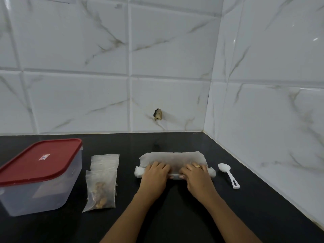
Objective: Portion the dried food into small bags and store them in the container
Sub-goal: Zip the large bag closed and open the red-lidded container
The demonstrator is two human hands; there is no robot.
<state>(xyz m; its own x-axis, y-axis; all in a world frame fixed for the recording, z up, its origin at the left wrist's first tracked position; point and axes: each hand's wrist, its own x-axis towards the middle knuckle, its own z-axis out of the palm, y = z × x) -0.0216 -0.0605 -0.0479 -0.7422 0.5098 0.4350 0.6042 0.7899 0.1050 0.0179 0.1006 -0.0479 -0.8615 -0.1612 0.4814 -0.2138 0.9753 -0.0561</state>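
A large translucent bag (172,159) with dark dried food lies on the black counter, its near edge rolled into a tube. My left hand (155,174) and my right hand (195,174) both rest on that roll, fingers curled over it. A small bag (100,190) holding brown dried pieces lies to the left, on top of a stack of empty small bags (105,162). A clear plastic container (35,186) with a red lid (40,159) stands at the far left, lid on. A white plastic spoon (228,174) lies right of the large bag.
The black counter (175,216) meets white marble-patterned wall tiles (78,102) behind and on the right, forming a corner at the back right. A chipped hole (158,114) shows in the back tile above the large bag.
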